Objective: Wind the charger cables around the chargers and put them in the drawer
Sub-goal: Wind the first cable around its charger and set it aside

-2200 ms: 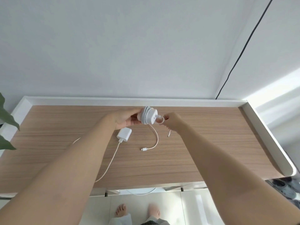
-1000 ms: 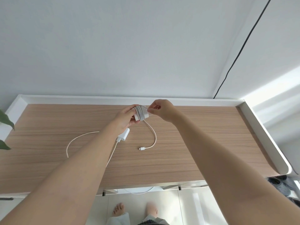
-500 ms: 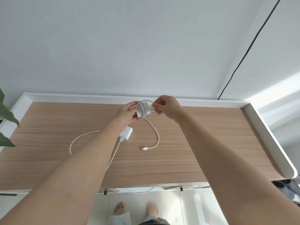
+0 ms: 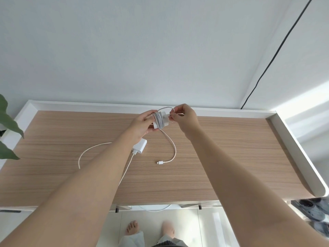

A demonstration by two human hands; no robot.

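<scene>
My left hand [image 4: 142, 124] grips the small white square charger [image 4: 160, 121], wound with pale cable, above the wood-grain desk with white raised rim [image 4: 231, 157]. My right hand [image 4: 185, 118] pinches a loop of that cable, I think between thumb and forefinger. A second white charger [image 4: 140, 148] lies on the desk below, its cord trailing.

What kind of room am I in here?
Probably a home room: a wood-topped desk against a plain wall, bare feet on a tiled floor, houseplant leaves at the left, phone chargers being tidied.
</scene>
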